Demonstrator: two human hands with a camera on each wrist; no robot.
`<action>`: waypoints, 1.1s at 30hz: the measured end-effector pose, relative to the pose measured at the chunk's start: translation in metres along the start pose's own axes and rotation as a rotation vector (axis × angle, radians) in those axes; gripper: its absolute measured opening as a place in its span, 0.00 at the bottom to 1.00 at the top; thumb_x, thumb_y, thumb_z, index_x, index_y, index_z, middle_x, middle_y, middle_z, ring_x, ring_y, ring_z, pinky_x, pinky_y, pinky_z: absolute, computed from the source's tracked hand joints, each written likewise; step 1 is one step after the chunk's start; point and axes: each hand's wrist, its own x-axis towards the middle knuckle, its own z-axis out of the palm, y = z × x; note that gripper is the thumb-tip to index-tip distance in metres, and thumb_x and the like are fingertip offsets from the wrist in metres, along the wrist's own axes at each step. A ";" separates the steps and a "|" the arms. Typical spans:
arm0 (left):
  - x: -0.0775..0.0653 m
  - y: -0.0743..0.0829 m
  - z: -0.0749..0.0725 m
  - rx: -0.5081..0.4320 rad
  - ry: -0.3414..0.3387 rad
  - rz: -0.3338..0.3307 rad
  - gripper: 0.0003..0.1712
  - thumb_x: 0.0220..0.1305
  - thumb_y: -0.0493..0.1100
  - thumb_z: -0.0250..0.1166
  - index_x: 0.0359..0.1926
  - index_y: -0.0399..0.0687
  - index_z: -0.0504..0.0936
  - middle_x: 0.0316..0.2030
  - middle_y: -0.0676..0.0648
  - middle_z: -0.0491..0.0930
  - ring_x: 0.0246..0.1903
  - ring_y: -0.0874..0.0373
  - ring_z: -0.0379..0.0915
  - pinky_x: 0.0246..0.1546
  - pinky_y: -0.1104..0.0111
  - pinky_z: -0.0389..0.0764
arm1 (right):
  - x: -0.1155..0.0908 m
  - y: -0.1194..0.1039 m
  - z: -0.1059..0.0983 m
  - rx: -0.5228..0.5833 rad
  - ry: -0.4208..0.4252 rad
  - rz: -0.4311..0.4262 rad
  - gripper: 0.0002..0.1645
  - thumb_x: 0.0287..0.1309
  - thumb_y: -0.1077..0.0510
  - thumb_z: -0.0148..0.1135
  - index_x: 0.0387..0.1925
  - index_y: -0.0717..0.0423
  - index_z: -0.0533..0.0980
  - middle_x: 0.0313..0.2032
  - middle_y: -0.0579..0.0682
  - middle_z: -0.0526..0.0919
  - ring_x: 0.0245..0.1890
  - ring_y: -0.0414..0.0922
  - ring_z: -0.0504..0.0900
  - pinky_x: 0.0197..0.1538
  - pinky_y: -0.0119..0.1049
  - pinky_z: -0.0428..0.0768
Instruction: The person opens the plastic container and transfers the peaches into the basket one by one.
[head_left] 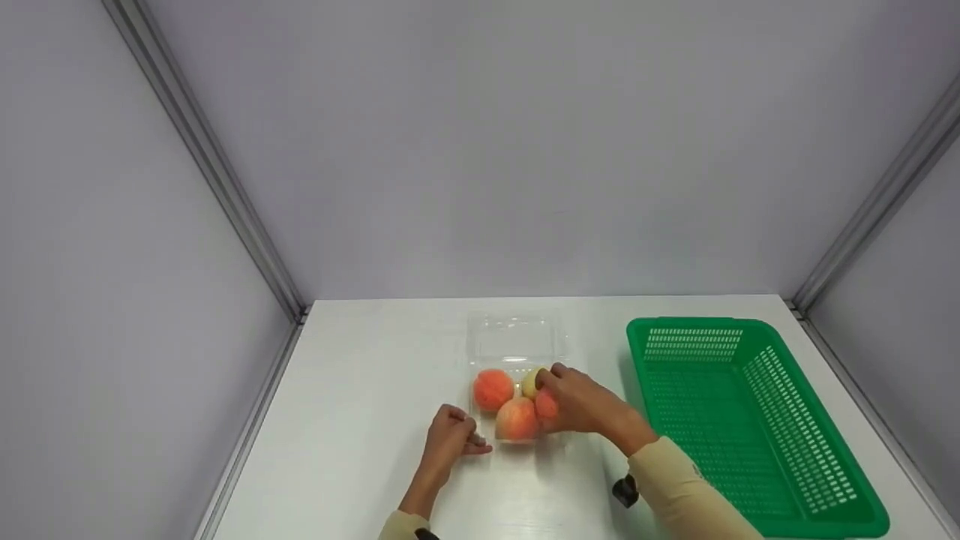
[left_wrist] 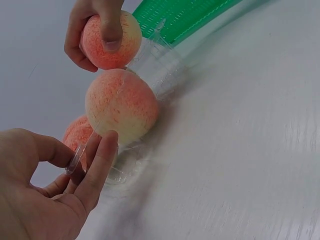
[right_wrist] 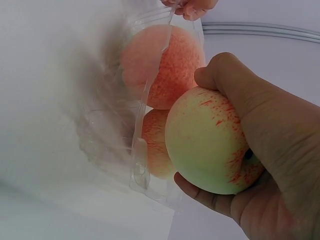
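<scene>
"Hard to make out?"

"Pinched at its edge by left hand (head_left: pixel 448 435): a clear plastic box (head_left: pixel 514 341), faint, lower centre. Grasped there in right hand (head_left: pixel 581 401), half hidden: a round red-and-yellow peach (right_wrist: pixel 210 145). Beige sleeves (head_left: pixel 682 487), cut off at bottom edge."

"Counted?"

"One basket (head_left: pixel 720 405), green perforated plastic, lower right. Two more peaches (head_left: pixel 493 390), perhaps a third."

"Around?"

"White tabletop (head_left: pixel 352 420), pale grey walls (head_left: pixel 525 165)."

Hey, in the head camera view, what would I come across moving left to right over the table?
Left grip, leftmost peach, nearest peach, right grip, basket.
</scene>
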 end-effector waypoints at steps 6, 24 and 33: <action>-0.002 0.000 0.000 -0.011 -0.005 0.005 0.11 0.65 0.33 0.56 0.48 0.36 0.68 0.31 0.41 0.79 0.27 0.56 0.83 0.37 0.58 0.95 | 0.001 -0.002 -0.003 -0.012 -0.003 0.004 0.34 0.50 0.48 0.84 0.53 0.57 0.78 0.44 0.52 0.81 0.40 0.46 0.80 0.45 0.39 0.89; 0.000 -0.001 0.000 -0.005 -0.011 0.004 0.10 0.68 0.33 0.55 0.48 0.36 0.68 0.31 0.41 0.79 0.27 0.55 0.82 0.38 0.55 0.95 | 0.001 -0.001 -0.011 -0.001 0.037 0.011 0.33 0.52 0.49 0.81 0.55 0.56 0.78 0.48 0.52 0.81 0.44 0.48 0.82 0.51 0.43 0.91; 0.000 -0.002 -0.001 -0.010 -0.019 0.016 0.10 0.68 0.33 0.55 0.48 0.36 0.67 0.30 0.42 0.78 0.28 0.55 0.82 0.38 0.54 0.95 | -0.001 -0.001 -0.016 0.004 0.040 0.032 0.33 0.51 0.50 0.81 0.56 0.54 0.77 0.48 0.51 0.80 0.45 0.47 0.81 0.52 0.42 0.91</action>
